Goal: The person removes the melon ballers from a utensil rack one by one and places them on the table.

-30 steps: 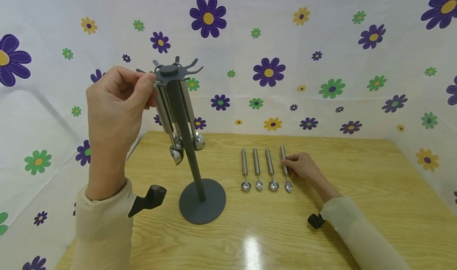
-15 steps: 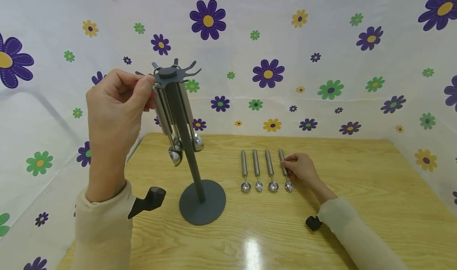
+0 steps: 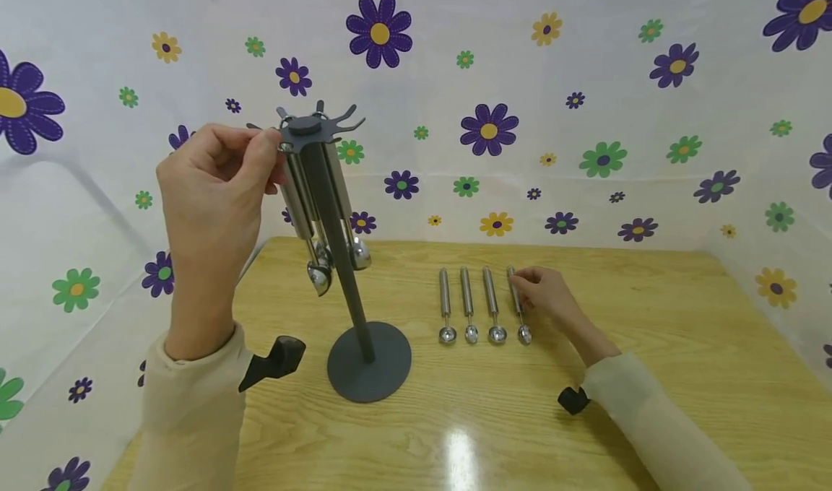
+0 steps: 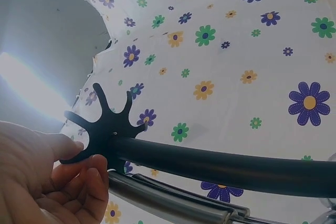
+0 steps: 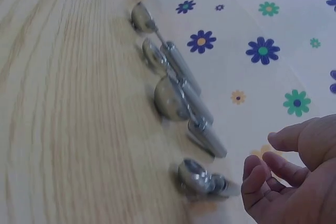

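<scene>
In the head view my left hand [image 3: 217,180] pinches a prong at the top of a dark grey utensil stand [image 3: 336,245], between thumb and fingers. The left wrist view shows the prong's tip under the thumb. Metal utensils [image 3: 318,274] with rounded, shiny heads hang from the stand, their tops partly hidden by that hand. On the table lies a row of several steel scoops, heads toward me. My right hand [image 3: 546,292] has its fingertips at the upper handle of the rightmost scoop [image 3: 523,332]. In the right wrist view the thumb and fingers stand apart beside that scoop's handle [image 5: 228,188].
The wooden table [image 3: 494,419] carries the stand's round base [image 3: 369,368] left of the scoops. Another scoop [image 3: 497,332] lies just left of the rightmost one. A white cloth with flowers [image 3: 416,101] hangs behind the table.
My right hand has slid up along the rightmost scoop's handle toward its end, and the handle has shifted slightly left. My left hand stays on the stand's prong.
</scene>
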Demonstrator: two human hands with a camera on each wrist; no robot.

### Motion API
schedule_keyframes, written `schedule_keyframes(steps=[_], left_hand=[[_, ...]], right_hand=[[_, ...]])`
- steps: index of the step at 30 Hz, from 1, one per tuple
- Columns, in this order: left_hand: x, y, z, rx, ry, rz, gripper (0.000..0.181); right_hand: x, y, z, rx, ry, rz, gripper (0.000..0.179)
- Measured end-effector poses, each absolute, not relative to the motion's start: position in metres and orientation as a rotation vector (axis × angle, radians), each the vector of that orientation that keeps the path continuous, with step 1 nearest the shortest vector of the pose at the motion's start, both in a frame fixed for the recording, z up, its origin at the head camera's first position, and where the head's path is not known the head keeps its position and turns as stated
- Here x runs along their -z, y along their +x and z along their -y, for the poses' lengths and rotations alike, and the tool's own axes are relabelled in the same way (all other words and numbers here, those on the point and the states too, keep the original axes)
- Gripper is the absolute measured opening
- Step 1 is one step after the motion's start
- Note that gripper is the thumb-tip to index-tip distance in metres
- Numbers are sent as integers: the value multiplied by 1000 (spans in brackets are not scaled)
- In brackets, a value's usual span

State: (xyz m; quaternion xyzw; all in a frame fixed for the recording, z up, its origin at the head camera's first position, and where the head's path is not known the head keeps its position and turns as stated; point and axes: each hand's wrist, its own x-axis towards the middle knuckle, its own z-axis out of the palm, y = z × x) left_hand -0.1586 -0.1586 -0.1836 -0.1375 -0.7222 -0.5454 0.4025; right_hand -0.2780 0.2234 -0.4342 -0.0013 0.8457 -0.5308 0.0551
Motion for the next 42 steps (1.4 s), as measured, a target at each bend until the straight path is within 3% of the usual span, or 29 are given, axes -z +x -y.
schedule_keyframes(steps=[12, 22, 31, 42], left_hand=[[184, -153, 154, 1332, -236, 1909, 25], [179, -138, 132, 1140, -83, 2075, 58], [174, -143, 134, 1096, -83, 2111, 46], [172, -157, 147, 1122, -293, 2185, 41]], right_hand=[[417, -263, -195, 1560, -215, -2612, 37], [394, -255, -179, 1577, -364, -2620, 32], [361, -251, -151, 1618, -517, -2597, 28], [303, -245, -117, 1775, -831, -2503, 25]])
